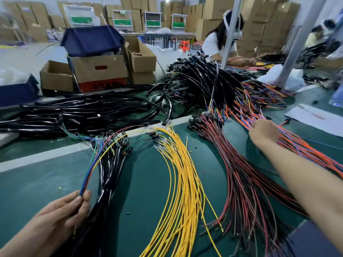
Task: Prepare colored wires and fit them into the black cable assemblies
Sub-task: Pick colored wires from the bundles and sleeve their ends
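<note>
Many cartons (213, 8) behind green mat (144, 182); left grip (61, 214) pinches colored wires (89, 173); right grip (263, 132): cannot tell.

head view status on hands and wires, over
Left hand pinches a few coloured wires beside the black cable assemblies. Right hand on the orange-blue bundle, grip hidden. Yellow bundle and red bundle lie between them.

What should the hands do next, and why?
Probably the right hand should pick one wire out of the orange and blue bundle it touches, since the left hand already pinches the loose colored wires of the black cable.
</note>
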The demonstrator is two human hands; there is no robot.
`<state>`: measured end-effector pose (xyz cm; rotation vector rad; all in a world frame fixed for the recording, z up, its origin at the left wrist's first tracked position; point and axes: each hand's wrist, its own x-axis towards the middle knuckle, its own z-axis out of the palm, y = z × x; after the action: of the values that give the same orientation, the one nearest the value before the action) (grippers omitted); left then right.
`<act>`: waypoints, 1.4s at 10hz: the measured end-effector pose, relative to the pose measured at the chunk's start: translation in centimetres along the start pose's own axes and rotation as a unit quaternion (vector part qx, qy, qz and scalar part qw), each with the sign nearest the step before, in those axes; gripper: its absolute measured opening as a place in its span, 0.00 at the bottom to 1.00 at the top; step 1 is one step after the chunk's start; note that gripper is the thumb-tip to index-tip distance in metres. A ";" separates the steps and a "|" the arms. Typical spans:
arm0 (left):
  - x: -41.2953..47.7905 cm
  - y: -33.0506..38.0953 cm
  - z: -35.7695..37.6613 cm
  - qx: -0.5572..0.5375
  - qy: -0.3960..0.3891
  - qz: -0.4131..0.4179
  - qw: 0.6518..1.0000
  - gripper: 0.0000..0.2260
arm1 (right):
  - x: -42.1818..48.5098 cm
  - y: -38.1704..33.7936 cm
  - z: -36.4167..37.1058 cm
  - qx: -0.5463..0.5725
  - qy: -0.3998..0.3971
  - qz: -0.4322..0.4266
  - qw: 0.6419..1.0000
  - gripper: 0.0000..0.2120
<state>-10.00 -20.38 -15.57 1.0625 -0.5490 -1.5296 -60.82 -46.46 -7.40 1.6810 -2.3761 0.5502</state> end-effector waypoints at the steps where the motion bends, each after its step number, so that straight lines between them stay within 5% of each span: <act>1: -1.0 0.7 -0.2 0.021 -0.037 0.007 0.999 0.14 | -0.1 -0.1 0.3 0.108 0.050 0.042 0.992 0.12; 3: -2.8 1.2 1.8 0.056 -0.059 0.029 0.996 0.22 | -0.3 -0.2 0.4 0.151 0.084 0.030 0.985 0.09; 5: -4.5 1.9 4.4 0.082 -0.057 0.060 0.993 0.19 | -0.7 -0.5 0.5 0.057 -0.040 0.042 0.997 0.11; 7: -5.4 2.3 5.6 0.098 -0.058 0.079 0.990 0.24 | -0.7 -1.4 -0.1 0.111 -0.071 0.057 0.990 0.17; 9: -5.1 2.0 4.8 0.104 -0.057 0.071 0.990 0.23 | 0.2 -0.8 -0.7 0.090 -0.096 0.087 0.987 0.10; 11: -4.8 1.8 4.3 0.022 -0.055 0.036 0.998 0.25 | 0.5 -1.1 -0.7 0.033 -0.090 0.106 0.990 0.12; 14: -4.2 1.7 4.0 0.023 -0.067 0.042 0.997 0.24 | 0.8 0.2 -0.4 0.115 -0.013 0.091 0.989 0.14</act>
<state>-12.71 -17.68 -10.94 0.9640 -0.7154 -1.5279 -61.33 -46.91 -6.77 1.5713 -2.5872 0.8678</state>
